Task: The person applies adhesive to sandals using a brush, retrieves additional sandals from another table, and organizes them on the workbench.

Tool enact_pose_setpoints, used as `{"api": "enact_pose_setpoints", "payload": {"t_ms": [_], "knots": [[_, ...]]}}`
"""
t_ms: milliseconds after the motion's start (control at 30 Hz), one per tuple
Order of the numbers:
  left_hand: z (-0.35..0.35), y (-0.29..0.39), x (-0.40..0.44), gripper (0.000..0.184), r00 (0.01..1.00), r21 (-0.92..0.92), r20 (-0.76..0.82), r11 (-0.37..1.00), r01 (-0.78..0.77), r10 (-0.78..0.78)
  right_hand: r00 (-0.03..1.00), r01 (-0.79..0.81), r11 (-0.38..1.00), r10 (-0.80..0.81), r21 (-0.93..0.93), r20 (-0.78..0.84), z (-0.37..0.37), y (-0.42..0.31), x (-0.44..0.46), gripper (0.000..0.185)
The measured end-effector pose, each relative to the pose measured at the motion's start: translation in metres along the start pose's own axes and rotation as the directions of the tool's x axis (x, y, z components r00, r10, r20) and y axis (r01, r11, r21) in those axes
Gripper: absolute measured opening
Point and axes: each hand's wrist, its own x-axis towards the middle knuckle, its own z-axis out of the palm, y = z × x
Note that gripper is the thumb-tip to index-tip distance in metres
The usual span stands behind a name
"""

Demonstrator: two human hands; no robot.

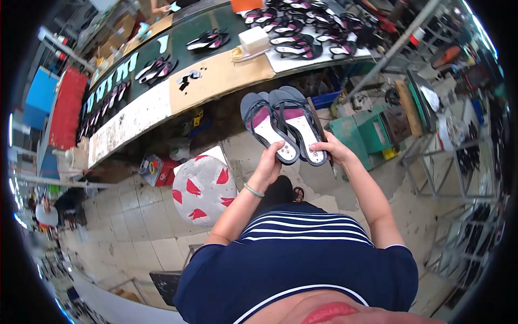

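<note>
My left hand point(270, 161), with a pale green bangle at its wrist, is closed on the heel of a dark sandal point(264, 127). The thumb lies on the white insole. My right hand point(335, 148) grips the heel end of a second sandal point(302, 125) beside it, thumb on top. Both sandals have dark straps, a purple band and white insoles, and their toes point away from me. Another dark sole edge shows behind them; how many are stacked I cannot tell. They are held in the air in front of the workbench.
Across the front runs a long workbench point(129, 123) with a green belt point(181, 54). Many sandals point(294, 46) are heaped at its right. A padded stool point(204, 186) stands at left, a green machine point(359, 132) and metal racks point(445, 173) at right. Another person's hand point(159, 8) shows at the far side.
</note>
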Motion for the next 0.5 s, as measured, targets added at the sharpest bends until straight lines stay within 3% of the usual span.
{"api": "enact_pose_setpoints", "payload": {"t_ms": [167,300,367,400,500], "knots": [[-0.016,0.037,0.037,0.033,0.996,-0.090,-0.081,0.995,-0.049,0.042,0.986,-0.094,0.992,0.104,-0.088,0.127,0.004,-0.040,0.081,0.054],[-0.031,0.085,0.067,0.035,0.988,-0.137,-0.140,0.986,-0.090,0.070,0.976,-0.127,0.980,0.151,-0.153,0.155,0.016,-0.062,0.155,0.070],[-0.042,0.115,0.089,0.033,0.983,-0.158,-0.152,0.979,-0.130,0.106,0.975,-0.061,0.987,0.090,-0.149,0.203,0.022,-0.052,0.210,0.072],[-0.056,0.130,0.101,0.032,0.979,-0.164,-0.169,0.977,-0.139,0.111,0.952,-0.149,0.967,0.197,-0.207,0.236,0.032,-0.077,0.226,0.075],[-0.107,0.191,0.134,0.031,0.962,-0.161,-0.227,0.968,-0.193,0.154,0.935,-0.142,0.971,0.195,-0.192,0.297,0.076,-0.104,0.303,0.080]]}}
